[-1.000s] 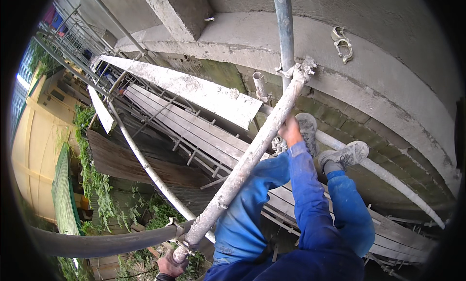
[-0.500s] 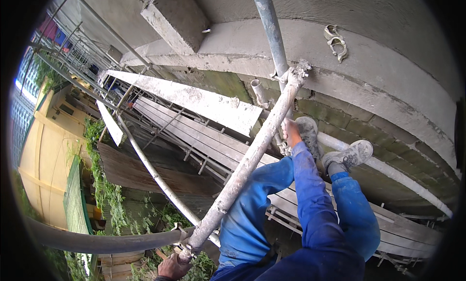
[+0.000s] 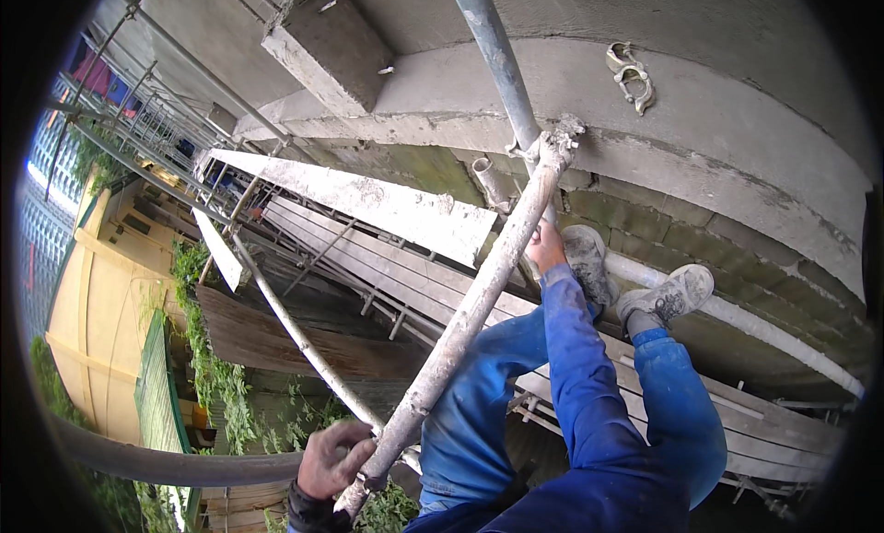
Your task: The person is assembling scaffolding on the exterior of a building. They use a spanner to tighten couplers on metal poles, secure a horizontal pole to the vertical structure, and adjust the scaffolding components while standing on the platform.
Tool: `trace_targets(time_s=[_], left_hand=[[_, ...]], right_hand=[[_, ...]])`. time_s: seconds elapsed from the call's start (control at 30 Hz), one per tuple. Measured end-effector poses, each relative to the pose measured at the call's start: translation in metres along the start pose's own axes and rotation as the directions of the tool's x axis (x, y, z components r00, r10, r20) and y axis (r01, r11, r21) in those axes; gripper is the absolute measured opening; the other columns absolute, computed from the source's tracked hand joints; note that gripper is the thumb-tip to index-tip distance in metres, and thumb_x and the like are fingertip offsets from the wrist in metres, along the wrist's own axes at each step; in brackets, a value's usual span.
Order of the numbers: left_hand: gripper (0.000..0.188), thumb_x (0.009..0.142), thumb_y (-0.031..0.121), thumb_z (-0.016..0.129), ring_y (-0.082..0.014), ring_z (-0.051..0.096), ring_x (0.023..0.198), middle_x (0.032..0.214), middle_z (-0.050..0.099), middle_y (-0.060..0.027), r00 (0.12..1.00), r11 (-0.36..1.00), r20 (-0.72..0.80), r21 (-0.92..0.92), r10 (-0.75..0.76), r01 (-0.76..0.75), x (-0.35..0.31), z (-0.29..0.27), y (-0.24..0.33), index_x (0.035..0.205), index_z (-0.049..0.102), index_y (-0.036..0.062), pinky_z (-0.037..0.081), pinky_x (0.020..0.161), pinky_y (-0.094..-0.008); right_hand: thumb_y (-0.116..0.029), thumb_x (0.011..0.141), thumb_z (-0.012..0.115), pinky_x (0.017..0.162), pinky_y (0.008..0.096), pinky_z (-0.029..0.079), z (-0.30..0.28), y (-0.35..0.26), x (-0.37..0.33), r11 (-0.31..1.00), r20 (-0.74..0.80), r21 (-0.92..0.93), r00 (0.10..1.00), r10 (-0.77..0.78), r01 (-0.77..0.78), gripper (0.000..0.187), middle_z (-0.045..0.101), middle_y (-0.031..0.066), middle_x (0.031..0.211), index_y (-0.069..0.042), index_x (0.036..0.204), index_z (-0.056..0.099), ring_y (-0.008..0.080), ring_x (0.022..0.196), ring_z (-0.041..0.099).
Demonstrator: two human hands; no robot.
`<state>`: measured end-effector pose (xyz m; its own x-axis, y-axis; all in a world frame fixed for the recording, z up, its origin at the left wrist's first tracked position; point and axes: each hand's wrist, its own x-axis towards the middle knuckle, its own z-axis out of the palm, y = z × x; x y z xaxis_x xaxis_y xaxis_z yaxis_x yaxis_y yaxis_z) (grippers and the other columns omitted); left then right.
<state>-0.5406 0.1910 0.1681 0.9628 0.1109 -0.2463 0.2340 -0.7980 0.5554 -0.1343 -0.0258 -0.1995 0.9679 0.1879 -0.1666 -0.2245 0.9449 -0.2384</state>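
A pale, mortar-crusted scaffold pipe (image 3: 460, 330) slants across in front of me from lower left to upper centre. Close to its lower end is my left hand (image 3: 333, 459), fingers bent, over the spot where a dark pipe (image 3: 203, 467) meets it; whatever the fingers hold is hidden. My right hand (image 3: 547, 246) is closed round the grey upright scaffold pipe (image 3: 497, 58), just below its crossing with the slanted pipe. A coupler (image 3: 523, 151) sits at that crossing. Beside it a short open-ended pipe stub (image 3: 488, 178) sticks up.
A loose double coupler (image 3: 632, 77) lies on the concrete ledge (image 3: 727, 118). My shoes (image 3: 668, 298) rest on a lower pipe (image 3: 783, 335) along the block wall. Planks (image 3: 387, 257) run below, beside a whitish board (image 3: 368, 192). Left and lower down are plants (image 3: 216, 376) and a yellow building (image 3: 110, 284).
My left hand has moved up from the slanted pipe's lower end to the joint with the dark pipe. My right hand stays on the upright pipe. The view has shifted slightly.
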Motion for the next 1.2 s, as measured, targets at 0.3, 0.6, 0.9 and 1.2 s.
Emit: trace_targets(time_s=[0.3,0.6,0.9,1.2], left_hand=[[0.021,0.087,0.015,0.066,-0.0185,0.067,0.073,0.082,0.067,-0.0140,0.880,0.879,-0.113,-0.079,0.461,-0.470,0.189,0.049,0.091,0.097,0.065,-0.0032,0.051,0.068,-0.0284],[0.065,0.085,0.041,0.065,-0.0295,0.067,0.088,0.102,0.064,-0.0254,0.853,0.845,0.016,0.121,0.522,-0.520,0.330,0.155,0.112,0.126,0.049,-0.0060,0.052,0.078,-0.0372],[0.078,0.077,0.038,0.071,-0.0376,0.061,0.105,0.110,0.061,-0.0296,0.908,0.907,0.140,0.096,0.395,-0.410,0.304,0.171,0.096,0.130,0.040,-0.0094,0.047,0.090,-0.0407],[0.077,0.070,0.035,0.075,-0.0349,0.063,0.101,0.106,0.063,-0.0269,0.919,0.933,0.187,0.023,0.348,-0.358,0.316,0.168,0.089,0.125,0.044,-0.0081,0.049,0.088,-0.0389]], right_hand=[[-0.018,0.094,0.050,0.051,0.0245,0.038,0.045,-0.024,-0.012,0.987,-0.113,0.046,0.983,-0.145,0.151,0.017,0.035,-0.0051,0.058,-0.013,0.080,0.057,0.0079,0.047,0.033],[-0.022,0.098,0.049,0.042,0.0231,0.026,0.006,-0.069,-0.008,0.982,-0.103,0.181,0.994,-0.031,0.049,0.017,0.040,-0.0067,0.059,-0.012,0.089,0.059,0.0052,0.046,0.031],[-0.019,0.100,0.047,0.046,0.0223,0.027,0.007,-0.067,-0.037,0.969,-0.084,0.241,0.994,0.069,-0.047,0.013,0.039,-0.0044,0.061,-0.014,0.088,0.050,0.0076,0.048,0.032],[-0.022,0.102,0.042,0.054,0.0258,0.037,0.010,-0.035,-0.075,0.964,-0.218,0.224,0.972,-0.092,0.142,0.019,0.050,-0.0030,0.071,-0.013,0.116,0.052,0.0081,0.057,0.043]])
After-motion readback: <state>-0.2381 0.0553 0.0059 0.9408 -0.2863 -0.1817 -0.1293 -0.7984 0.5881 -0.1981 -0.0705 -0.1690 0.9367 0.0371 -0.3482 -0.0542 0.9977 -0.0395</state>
